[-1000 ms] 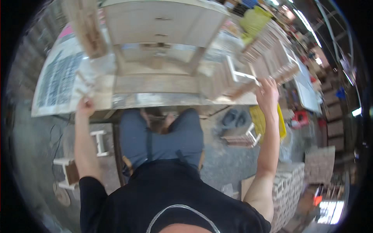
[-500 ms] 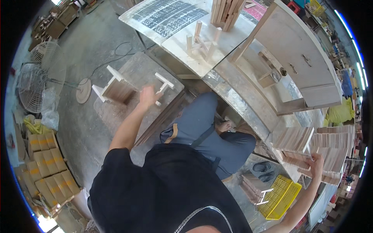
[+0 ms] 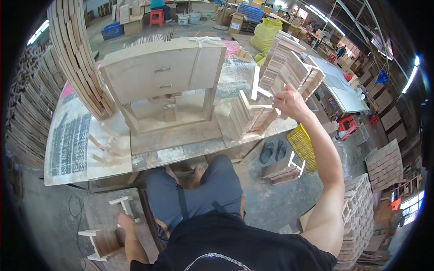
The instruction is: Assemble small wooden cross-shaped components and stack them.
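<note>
My right hand (image 3: pixel 290 104) is closed on the end of a pale wooden H-shaped frame (image 3: pixel 257 86), above the stacked wooden frames (image 3: pixel 253 118) at the bench's right end. Low on the left, my left hand (image 3: pixel 126 221) is closed around one bar of a second pale H-shaped frame (image 3: pixel 121 201), over a low dusty platform (image 3: pixel 106 212). Beside that hand, several nested frames (image 3: pixel 103 241) lie on the same platform. The fingertips of both hands are partly hidden.
A workbench (image 3: pixel 176 151) in front bears a wooden box-like jig (image 3: pixel 153 67), a four-legged wooden piece (image 3: pixel 106 149) and tall stacked slats (image 3: pixel 77 49). Right of my knees are slippers (image 3: pixel 273 152), a small frame stack (image 3: pixel 282 170) and a yellow basket (image 3: pixel 304 147).
My view has swung right, bringing the bench in front of me. Both hands keep hold of their frames; the right one's frame now shows more plainly over the stacks.
</note>
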A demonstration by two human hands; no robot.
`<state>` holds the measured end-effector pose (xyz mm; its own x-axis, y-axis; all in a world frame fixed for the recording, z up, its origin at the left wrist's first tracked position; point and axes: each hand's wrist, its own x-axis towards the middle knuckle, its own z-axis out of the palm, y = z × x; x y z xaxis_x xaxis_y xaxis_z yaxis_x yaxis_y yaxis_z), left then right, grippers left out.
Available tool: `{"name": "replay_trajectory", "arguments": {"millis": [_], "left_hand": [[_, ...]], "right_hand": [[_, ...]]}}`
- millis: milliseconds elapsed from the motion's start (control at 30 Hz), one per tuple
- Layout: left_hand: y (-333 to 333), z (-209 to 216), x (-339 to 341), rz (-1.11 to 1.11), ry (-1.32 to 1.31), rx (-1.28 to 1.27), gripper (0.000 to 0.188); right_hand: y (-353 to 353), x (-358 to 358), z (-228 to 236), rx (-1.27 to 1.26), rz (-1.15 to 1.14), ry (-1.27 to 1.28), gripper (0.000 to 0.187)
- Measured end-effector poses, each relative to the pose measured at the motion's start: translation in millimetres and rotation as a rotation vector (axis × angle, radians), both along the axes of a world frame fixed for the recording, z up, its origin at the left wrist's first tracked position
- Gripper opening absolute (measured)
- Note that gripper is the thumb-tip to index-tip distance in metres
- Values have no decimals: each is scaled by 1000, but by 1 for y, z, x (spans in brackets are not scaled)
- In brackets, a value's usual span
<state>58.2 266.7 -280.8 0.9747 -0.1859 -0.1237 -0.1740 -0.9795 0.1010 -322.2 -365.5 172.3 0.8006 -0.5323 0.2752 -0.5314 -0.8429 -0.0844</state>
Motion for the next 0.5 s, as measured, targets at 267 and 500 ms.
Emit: {"name": "replay_trajectory", "arguments": {"millis": [267,500], "left_hand": [[-7,0,12,-44,39,64,17],[13,-25,6,-40,28,40,26]], "right_hand": [[126,33,-37,178,296,-155,17],[163,62,-87,257,496,-122,20]]}}
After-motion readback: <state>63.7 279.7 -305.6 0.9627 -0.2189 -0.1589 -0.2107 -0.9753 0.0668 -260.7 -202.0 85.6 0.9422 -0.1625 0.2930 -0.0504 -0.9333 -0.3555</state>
